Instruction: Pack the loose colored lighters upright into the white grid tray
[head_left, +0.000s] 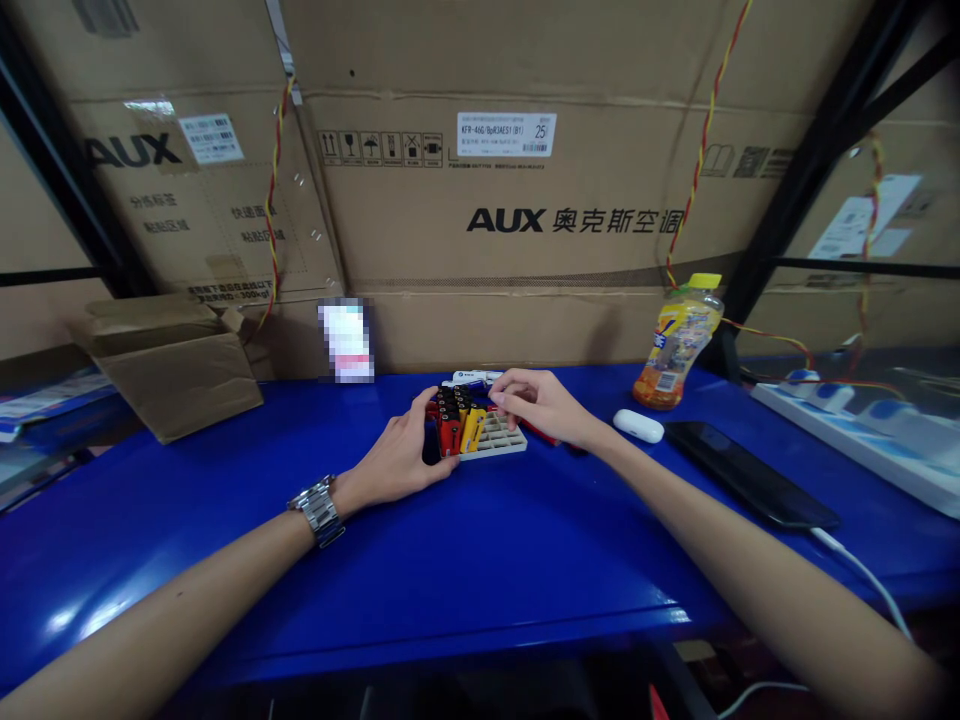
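Note:
A pale grid tray (501,438) sits on the blue table (480,560), its left cells filled with several upright lighters (455,418) in red, orange and yellow. My left hand (397,458), with a metal watch at the wrist, wraps round the tray's left side against the lighters. My right hand (541,402) hovers over the tray's right part with fingers curled in a pinch; what they hold is too small to make out. More lighters (471,378) lie just behind the tray.
A white earbud case (638,425), a black phone (750,472) on a white cable and a yellow-capped drink bottle (679,343) lie to the right. An open small carton (174,362) stands at left. Big AUX cartons (510,200) wall the back. A power strip (855,425) is far right.

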